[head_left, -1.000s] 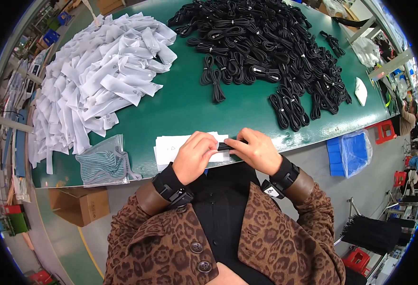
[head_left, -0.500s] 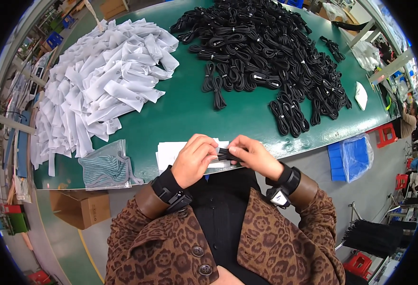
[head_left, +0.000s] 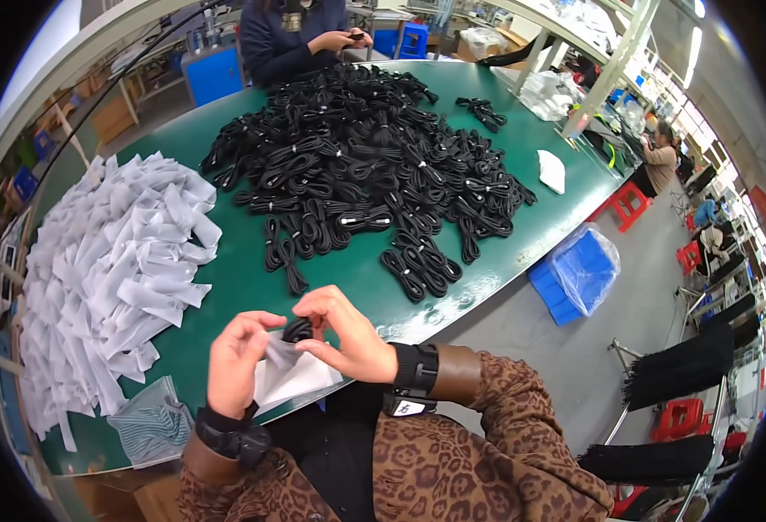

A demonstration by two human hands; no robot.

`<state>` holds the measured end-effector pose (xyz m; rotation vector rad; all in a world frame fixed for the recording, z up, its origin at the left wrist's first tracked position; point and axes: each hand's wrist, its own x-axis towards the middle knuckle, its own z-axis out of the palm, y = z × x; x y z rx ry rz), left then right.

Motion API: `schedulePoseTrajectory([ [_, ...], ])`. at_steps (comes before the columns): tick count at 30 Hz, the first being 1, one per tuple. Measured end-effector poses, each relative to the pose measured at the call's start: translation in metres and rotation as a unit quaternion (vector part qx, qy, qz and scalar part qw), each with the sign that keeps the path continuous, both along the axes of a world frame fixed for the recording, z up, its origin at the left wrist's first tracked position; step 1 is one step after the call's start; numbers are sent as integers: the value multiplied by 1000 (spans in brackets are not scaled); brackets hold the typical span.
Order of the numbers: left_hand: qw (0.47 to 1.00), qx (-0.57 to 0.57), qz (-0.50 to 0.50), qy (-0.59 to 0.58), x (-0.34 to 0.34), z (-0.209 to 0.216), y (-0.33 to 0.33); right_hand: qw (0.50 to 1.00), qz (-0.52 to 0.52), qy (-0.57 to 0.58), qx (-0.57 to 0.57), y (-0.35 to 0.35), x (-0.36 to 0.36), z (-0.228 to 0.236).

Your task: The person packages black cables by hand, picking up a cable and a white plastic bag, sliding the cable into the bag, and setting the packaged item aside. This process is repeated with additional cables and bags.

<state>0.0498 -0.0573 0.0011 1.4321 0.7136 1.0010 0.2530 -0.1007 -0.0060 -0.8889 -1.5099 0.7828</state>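
My left hand (head_left: 240,357) pinches a translucent white plastic bag (head_left: 280,355) at the near edge of the green table. A coiled black cable (head_left: 297,330) sits at the bag's mouth, its lower part hidden by the bag. The fingers and thumb of my right hand (head_left: 344,337) close around that cable. Just under both hands lies a stack of flat white bags (head_left: 309,376). To the left rises a large heap of filled white bags (head_left: 122,270). Beyond my hands spreads a big pile of bundled black cables (head_left: 357,157).
A clear bag with green-striped contents (head_left: 150,424) lies at the table's near left edge. Across the green table (head_left: 496,230), a co-worker's hands (head_left: 339,40) hold something small and dark. A white piece (head_left: 551,171) rests at the right. A plastic-lined blue bin (head_left: 574,274) stands beyond the right edge.
The view has swung right and up, bringing the co-worker into sight. My hands are now raised over the white stack, with the cable bundle more upright at the bag's mouth.
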Motion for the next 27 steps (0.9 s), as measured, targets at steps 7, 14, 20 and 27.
schedulePoseTrajectory([
  [7,994,-52,-34,-86,1,13,16,971,62,-212,93,12,5,10],
  [14,989,-108,3,-98,-58,14,65,948,31,-219,228,-2,27,76],
  [20,969,-170,53,-173,-105,-29,96,883,5,-217,416,-48,31,152],
  [27,957,-214,24,-192,-101,-42,115,868,-183,-133,441,-71,-1,187],
])
